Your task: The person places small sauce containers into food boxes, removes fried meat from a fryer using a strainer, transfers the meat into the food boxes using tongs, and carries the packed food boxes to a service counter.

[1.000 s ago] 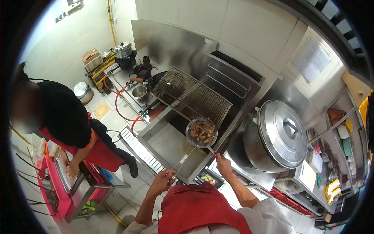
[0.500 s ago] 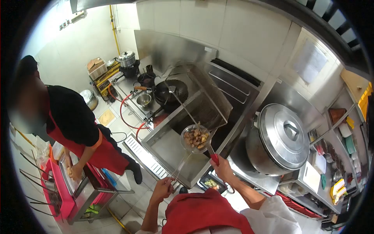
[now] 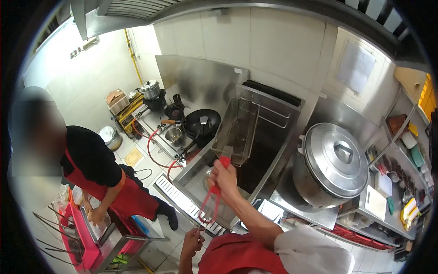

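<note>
My right hand [image 3: 223, 179] is closed around the red handle [image 3: 212, 205] of a wire fryer basket [image 3: 237, 130]. The basket hangs over the deep fryer [image 3: 269, 157], and no food shows in it. My left hand [image 3: 192, 244], lower and closer to my apron, is closed on the thin metal handle of a round strainer. Behind my right hand and the red handle, only an edge of the strainer bowl [image 3: 206, 180] shows, above the fryer's steel side tray [image 3: 194, 179]. What the bowl holds is hidden.
To the left, a person [image 3: 98, 164] in a red apron works over a pink bin [image 3: 73, 228]. A black wok [image 3: 202, 123] and a small metal bowl [image 3: 173, 134] stand by the burners. A large lidded pot [image 3: 331, 160] is close on the right.
My right hand has moved up and left, and the basket is turned from tipped over the strainer to upright above the fryer. The food seen in the strainer before is now out of sight.
</note>
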Tool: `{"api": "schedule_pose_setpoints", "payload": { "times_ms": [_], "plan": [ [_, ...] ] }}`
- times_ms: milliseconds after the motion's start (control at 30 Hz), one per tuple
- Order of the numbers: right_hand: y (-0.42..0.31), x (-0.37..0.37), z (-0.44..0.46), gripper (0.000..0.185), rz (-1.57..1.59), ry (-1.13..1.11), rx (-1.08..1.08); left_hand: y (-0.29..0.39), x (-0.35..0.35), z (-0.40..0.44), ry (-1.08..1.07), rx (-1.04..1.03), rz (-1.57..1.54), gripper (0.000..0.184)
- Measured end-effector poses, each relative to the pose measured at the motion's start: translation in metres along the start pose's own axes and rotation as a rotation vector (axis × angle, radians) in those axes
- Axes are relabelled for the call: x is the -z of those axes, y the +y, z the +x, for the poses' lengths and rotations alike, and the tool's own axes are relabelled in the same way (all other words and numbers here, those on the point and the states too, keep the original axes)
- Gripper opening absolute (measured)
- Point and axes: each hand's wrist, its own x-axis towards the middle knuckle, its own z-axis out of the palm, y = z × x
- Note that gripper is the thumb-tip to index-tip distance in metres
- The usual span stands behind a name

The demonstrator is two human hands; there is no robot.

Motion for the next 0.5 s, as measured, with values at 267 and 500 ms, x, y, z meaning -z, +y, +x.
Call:
{"api": "schedule_pose_setpoints", "payload": {
  "times_ms": [267,500],
  "plan": [
    [0.077,-0.133,0.113,0.018,0.269,0.264,0.184,0.003,-0.007,-0.007,0.036,0.026,0.041,0.032],
    [0.093,-0.142,0.143,0.017,0.336,0.268,0.216,-0.006,-0.003,-0.001,0.07,-0.047,0.136,0.031]
  ]
}}
